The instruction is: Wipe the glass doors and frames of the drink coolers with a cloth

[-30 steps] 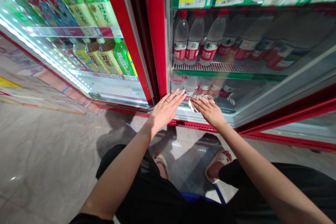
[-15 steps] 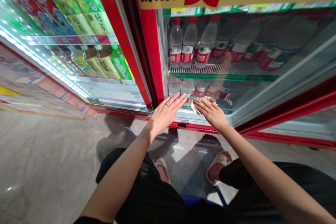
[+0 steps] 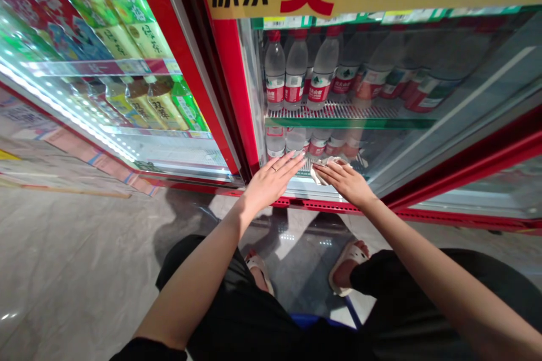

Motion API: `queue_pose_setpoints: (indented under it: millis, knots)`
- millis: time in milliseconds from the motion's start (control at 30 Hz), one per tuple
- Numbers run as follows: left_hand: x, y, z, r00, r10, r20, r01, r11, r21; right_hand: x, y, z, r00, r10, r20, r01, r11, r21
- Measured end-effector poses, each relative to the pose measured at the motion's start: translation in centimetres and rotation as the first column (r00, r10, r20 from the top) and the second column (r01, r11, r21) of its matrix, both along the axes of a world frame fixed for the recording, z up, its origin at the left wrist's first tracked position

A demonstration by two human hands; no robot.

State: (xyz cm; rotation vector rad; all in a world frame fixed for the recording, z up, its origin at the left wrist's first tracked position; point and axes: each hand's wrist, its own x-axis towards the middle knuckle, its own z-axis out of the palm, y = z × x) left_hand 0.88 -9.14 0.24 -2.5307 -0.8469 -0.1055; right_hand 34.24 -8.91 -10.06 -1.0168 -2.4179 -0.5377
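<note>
Toward seven o'clock on the glass door (image 3: 383, 144), my open right hand (image 3: 348, 181) covers a white cloth (image 3: 317, 175), my flat, open left hand (image 3: 270, 182) at its nine o'clock.

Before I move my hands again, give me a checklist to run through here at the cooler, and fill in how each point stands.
1. Crumpled white cloth under the right hand: ok, it lies beneath the fingers.
2. Left hand free of objects: ok, it looks flat and empty.
3. Red-framed glass door fully shut: cannot tell.
4. Glass under the cloth free of marks: cannot tell, the hand and cloth cover it.
5. Clear plastic bottles with red caps standing on the shelf: ok for the front ones; those deeper in are too dim to judge.
6. White open shoes set apart on the floor: ok.
</note>
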Motion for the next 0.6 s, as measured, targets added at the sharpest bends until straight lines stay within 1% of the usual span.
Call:
queue_pose_setpoints:
  millis: [67, 133, 200, 267, 367, 433, 533, 600]
  knots:
    - [0.3, 0.3, -0.2, 1.0, -0.012, 0.002, 0.012, 1.0, -0.005, 0.3, -0.2, 0.8, 0.999, -0.036, 0.014, 0.036, 0.999, 0.018]
    - [0.6, 0.5, -0.4, 1.0, -0.02, 0.001, 0.02, 1.0, -0.013, -0.2, -0.1, 1.3, 0.999, -0.044, 0.018, 0.044, 0.999, 0.03]
    - [1.0, 0.9, -0.7, 1.0, -0.03, -0.002, 0.03, 0.999, -0.019, -0.7, 0.2, 1.3, 1.0, -0.014, 0.023, 0.013, 1.0, 0.013]
    - [1.4, 1.2, -1.0, 0.999, -0.045, -0.008, 0.045, 0.999, -0.014, -0.5, 0.4, 0.9, 0.998, 0.037, 0.052, -0.037, 0.999, -0.005]
    - [2.0, 1.6, -1.3, 0.998, -0.069, -0.011, 0.069, 0.997, 0.018, 1.4, 0.5, 0.6, 0.99, 0.088, 0.112, -0.086, 0.996, -0.023]
    - [2.5, 1.8, -1.3, 0.997, -0.081, -0.005, 0.081, 0.996, 0.044, 3.2, 0.4, 1.0, 0.988, 0.085, 0.129, -0.082, 0.996, -0.028]
    - [3.2, 1.8, -1.1, 0.995, -0.102, -0.002, 0.102, 0.993, 0.061, 4.9, 0.1, 1.8, 0.992, 0.035, 0.12, -0.037, 0.999, 0.015]
    - [3.7, 1.8, -1.0, 0.993, -0.117, -0.013, 0.117, 0.991, 0.06, 4.6, -0.1, 1.9, 0.996, -0.022, 0.091, 0.016, 0.998, 0.06]
